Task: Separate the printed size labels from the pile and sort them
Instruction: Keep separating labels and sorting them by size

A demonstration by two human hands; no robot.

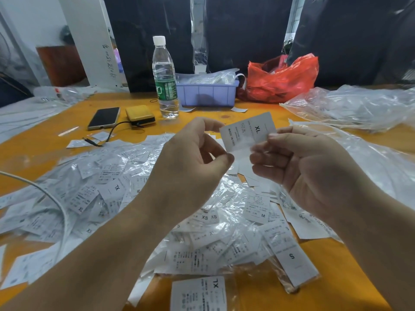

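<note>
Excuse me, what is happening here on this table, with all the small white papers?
A person is sorting printed size labels. Both hands, the left hand and the right hand, pinch one XL label above the pile of labels on the orange table. The pile still mixes XL, XS, M and S.

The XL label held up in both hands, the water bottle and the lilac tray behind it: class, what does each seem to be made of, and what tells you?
XL label: looks like thin white paper or satin-like fabric tape, matte; it bends between the left hand and right hand.
Water bottle: clear glossy plastic; see-through, ribbed, with a white cap.
Lilac tray: opaque moulded plastic with ribbed walls.
</note>
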